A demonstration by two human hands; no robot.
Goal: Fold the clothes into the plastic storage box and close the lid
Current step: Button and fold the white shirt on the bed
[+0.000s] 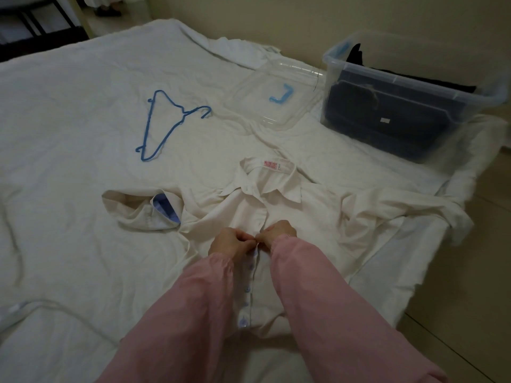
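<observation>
A cream button-up shirt (301, 205) lies face up on the white bed, collar away from me, with small blue buttons down its front. My left hand (229, 241) and my right hand (279, 230) meet at the shirt's placket, both pinching the fabric edges there. The left sleeve is bunched with a blue-lined cuff showing. The clear plastic storage box (470, 95) stands at the bed's far right corner with dark folded clothes inside. Its clear lid (301, 70) lies flat on the bed to the left of the box, with a blue clip on it.
A blue wire hanger (161, 128) lies on the white sheet (69, 134) left of the lid. The bed's right edge drops to a beige floor (470, 272). A wall runs behind the box. Dark furniture stands at the far left.
</observation>
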